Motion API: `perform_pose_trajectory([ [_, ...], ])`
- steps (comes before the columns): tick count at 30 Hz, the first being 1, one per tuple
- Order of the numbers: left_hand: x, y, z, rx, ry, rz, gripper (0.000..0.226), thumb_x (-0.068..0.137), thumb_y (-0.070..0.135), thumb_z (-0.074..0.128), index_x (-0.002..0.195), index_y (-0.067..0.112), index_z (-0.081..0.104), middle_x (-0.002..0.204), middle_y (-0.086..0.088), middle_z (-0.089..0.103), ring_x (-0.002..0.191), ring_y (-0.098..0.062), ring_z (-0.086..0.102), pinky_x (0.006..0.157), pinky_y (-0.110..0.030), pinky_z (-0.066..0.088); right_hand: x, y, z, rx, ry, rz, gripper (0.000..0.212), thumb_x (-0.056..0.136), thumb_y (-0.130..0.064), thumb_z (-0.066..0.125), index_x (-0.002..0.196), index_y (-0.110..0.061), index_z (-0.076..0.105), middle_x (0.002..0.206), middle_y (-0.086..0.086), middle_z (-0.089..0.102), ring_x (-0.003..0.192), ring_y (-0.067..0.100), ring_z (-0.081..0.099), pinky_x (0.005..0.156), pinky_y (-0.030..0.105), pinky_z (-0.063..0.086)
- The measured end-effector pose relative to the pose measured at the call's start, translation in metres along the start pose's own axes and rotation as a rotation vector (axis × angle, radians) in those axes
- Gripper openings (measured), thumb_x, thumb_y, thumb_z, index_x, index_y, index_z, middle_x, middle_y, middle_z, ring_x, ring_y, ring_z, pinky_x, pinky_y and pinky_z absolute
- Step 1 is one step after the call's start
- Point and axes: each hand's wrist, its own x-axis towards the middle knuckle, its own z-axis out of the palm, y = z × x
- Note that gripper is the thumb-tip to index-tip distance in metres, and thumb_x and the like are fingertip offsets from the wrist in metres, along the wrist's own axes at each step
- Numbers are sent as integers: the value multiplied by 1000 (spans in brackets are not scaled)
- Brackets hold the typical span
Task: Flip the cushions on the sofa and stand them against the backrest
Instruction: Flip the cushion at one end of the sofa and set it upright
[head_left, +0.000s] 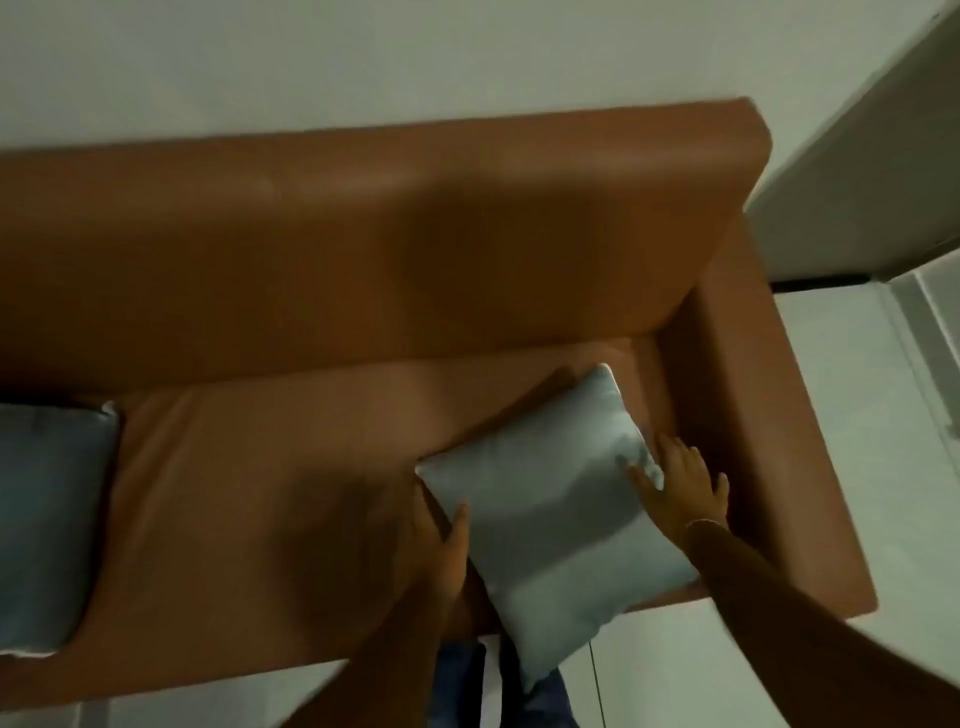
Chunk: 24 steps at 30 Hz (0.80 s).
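Note:
A pale blue-grey cushion (550, 514) lies tilted on the right end of the brown sofa seat (270, 467), one corner hanging over the front edge. My left hand (441, 545) grips its left edge, thumb on top. My right hand (680, 483) rests with spread fingers on its right edge, beside the armrest (769, 441). A second blue-grey cushion (47, 525) lies flat at the left end of the seat, partly cut off by the frame. The backrest (363, 234) rises behind both.
A white wall stands behind the sofa. A pale cabinet or door (872, 171) is at the upper right, with light floor tiles (883, 415) to the right of the armrest. My legs in blue jeans (462, 686) stand against the sofa front.

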Motion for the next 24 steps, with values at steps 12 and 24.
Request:
perform_pose_trajectory([
  [12, 31, -31, 57, -626, -257, -467, 77, 102, 64, 59, 163, 19, 50, 165, -17, 55, 151, -45, 54, 128, -65, 40, 37, 41, 27, 402, -287, 278, 53, 94, -74, 43, 123, -31, 52, 146, 5, 55, 140, 37, 47, 125, 60, 15],
  [24, 67, 46, -57, -589, -141, -111, 40, 114, 15, 44, 139, 39, 66, 127, 9, 81, 104, -6, 81, 90, -34, 58, 57, 19, -84, 1253, -570, 190, 41, 98, -15, 48, 132, -12, 71, 134, 17, 70, 126, 40, 63, 111, 53, 44],
])
